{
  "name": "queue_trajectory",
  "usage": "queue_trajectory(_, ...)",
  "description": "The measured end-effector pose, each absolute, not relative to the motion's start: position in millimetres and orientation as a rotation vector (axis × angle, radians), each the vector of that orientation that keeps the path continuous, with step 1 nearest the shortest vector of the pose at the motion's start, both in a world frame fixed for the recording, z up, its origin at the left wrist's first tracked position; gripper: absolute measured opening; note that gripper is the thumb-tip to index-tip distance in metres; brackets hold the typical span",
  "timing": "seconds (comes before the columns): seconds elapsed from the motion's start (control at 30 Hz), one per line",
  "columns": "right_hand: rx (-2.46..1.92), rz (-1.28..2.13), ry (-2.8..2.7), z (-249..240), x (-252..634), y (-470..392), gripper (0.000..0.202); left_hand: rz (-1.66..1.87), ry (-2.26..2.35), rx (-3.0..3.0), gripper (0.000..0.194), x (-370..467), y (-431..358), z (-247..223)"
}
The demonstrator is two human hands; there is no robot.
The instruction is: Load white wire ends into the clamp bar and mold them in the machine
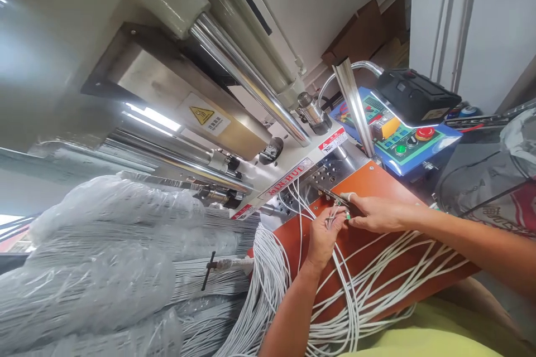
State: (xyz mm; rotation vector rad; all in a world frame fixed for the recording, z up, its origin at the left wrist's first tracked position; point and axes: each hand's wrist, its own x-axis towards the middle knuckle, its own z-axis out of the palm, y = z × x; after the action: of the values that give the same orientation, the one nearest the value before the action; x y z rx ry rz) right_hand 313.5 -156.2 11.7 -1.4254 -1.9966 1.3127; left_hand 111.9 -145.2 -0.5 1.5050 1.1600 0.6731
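My left hand (323,237) is closed, its fingers pinched around the end of a white cable (340,262) over the orange-red tabletop. A small green tip (348,216) shows at those fingertips. Close beside it, my right hand (371,213) is closed on a slim dark metal piece (333,195) that points toward the machine's steel block. Whether this is a hand tool or a mould part I cannot tell. A white cover sits on one fingertip of the right hand. Several white cables run from under the machine's labelled plate (288,178) to the left hand.
Bundled white cables (268,268) hang over the table's left side, near a T-handled clamp (211,269). Plastic-wrapped cable bundles (104,256) lie at left. Polished machine columns (255,81) stand above. A blue control panel (402,148) with a red button (424,133) sits at right.
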Motion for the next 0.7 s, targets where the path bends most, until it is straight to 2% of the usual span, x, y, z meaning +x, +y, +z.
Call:
queue_trajectory(0.1, -1.410, 1.255, -1.953, 7.0, 311.4, -157.4, 0.047, 0.712, 1.175, 1.551, 0.033, 112.9, -140.8, 7.2)
queue_trajectory(0.27, -1.518, 1.152, -1.937, -4.4, 303.2, -159.5, 0.036, 0.805, 1.231, 1.506, 0.035, 114.7, -135.2, 12.9)
queue_trajectory(0.5, -1.568, 1.083, -1.983, 1.2, 300.7, -163.2, 0.039, 0.841, 1.345, 1.502, 0.036, 108.4, -135.2, 17.4)
queue_trajectory(0.7, -1.636, 1.050, -2.024, 5.8, 299.3, -164.2, 0.037, 0.825, 1.343, 1.614, 0.027, 104.7, -132.8, 17.2)
